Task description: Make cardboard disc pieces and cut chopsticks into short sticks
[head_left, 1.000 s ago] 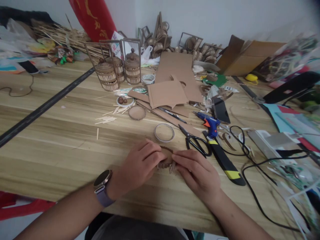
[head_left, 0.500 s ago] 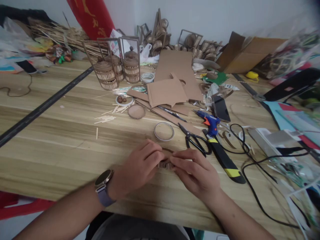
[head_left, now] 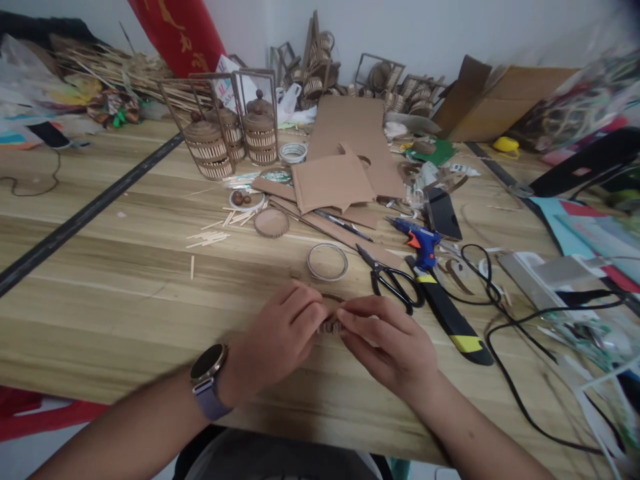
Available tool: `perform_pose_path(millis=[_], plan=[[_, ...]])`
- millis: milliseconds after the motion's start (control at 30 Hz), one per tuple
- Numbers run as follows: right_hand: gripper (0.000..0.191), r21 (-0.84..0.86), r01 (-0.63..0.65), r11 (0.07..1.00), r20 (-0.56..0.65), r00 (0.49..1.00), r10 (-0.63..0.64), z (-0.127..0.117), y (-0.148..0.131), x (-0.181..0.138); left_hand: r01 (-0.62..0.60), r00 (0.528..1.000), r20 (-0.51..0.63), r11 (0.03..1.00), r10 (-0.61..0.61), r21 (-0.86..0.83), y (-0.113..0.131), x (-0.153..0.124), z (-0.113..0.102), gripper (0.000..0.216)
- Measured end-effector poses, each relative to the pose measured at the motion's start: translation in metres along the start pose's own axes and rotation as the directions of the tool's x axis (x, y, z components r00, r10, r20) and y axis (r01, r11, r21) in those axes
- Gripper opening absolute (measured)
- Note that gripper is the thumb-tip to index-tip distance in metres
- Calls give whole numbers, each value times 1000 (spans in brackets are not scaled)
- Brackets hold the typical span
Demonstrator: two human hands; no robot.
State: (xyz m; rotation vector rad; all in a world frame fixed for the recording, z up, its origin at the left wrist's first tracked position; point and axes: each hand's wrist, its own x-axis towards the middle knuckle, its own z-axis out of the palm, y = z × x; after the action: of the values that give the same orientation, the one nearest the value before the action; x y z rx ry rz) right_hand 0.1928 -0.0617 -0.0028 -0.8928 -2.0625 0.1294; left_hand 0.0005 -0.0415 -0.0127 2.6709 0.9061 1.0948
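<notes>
Between my two hands is a small round cardboard piece (head_left: 330, 327) with a ridged corrugated edge, partly covered by fingers. My left hand (head_left: 283, 327), with a watch on its wrist, grips it from the left. On the other side my right hand (head_left: 387, 340) pinches its rim with thumb and forefinger. Just beyond the hands lies a roll of tape, seen as a ring (head_left: 327, 262). A similar round cardboard tray (head_left: 271, 223) rests farther off, beside short wooden sticks (head_left: 209, 238). Black-handled scissors (head_left: 395, 280) lie beyond my right hand.
A blue glue gun (head_left: 423, 243) and a black-and-yellow cutter (head_left: 453, 313) lie at right, near a black cord (head_left: 505, 380). Cardboard sheets (head_left: 333, 183) are at the middle back. Small lantern-like baskets (head_left: 207, 147) stand back left; a cardboard box (head_left: 500, 100) sits back right.
My right fingertips have shifted slightly left along the rim of the cardboard piece. Both hands keep their hold, and the view has tilted a little.
</notes>
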Motion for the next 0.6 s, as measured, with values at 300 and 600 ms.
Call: perform_pose_path(millis=[300, 600], plan=[[20, -14, -26, 1000, -8, 1000, 25, 5, 7, 0, 177, 984, 4, 961, -180, -212, 1, 0, 7, 8], [12, 97, -146, 985, 45, 989, 142, 6, 8, 1, 144, 989, 34, 934, -141, -326, 0, -2, 2, 24]])
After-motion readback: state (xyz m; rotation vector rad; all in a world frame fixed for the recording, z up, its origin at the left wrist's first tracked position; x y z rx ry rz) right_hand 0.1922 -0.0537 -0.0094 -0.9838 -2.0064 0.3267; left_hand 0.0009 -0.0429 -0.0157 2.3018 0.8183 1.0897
